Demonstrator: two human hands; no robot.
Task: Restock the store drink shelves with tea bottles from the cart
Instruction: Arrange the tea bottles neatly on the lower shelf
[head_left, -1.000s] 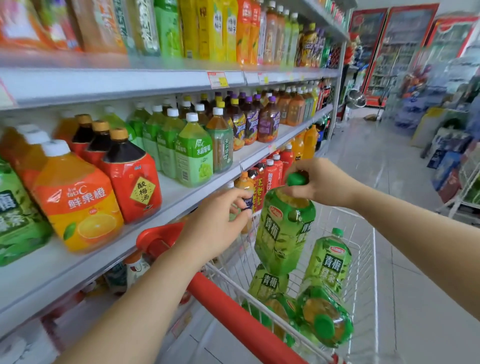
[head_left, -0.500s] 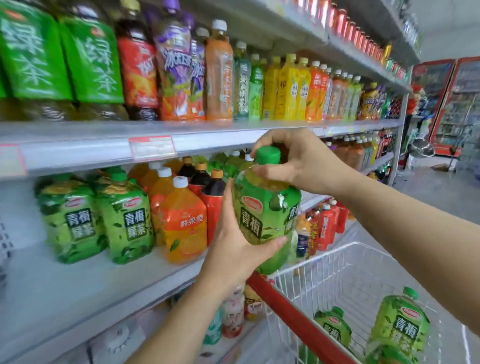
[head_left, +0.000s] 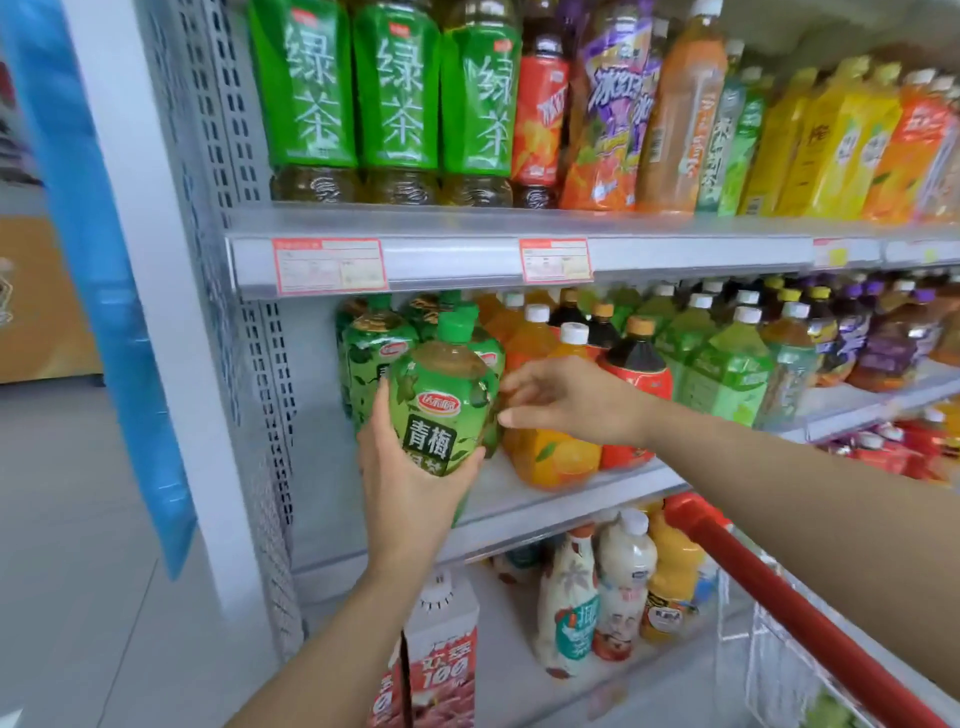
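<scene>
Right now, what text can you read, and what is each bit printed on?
"绿茶": each of three green-labelled bottles, top shelf.
"青梅": the tea bottle in the left hand; line beneath partly covered.
"冰红": purple-labelled bottle, top shelf; rest hidden.
"100": red carton, lowest shelf.
Too blurred to read: price tags, the tea bottle's red oval logo.

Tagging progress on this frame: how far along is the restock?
Done: matching green bottles already stand at the left end of the middle shelf. In hand: the left hand grips another tea bottle from below in front of them, apparently not set down yet; the right hand is open beside it. Left: place this one; the cart is mostly out of view, so the remaining count can't be told.
</scene>
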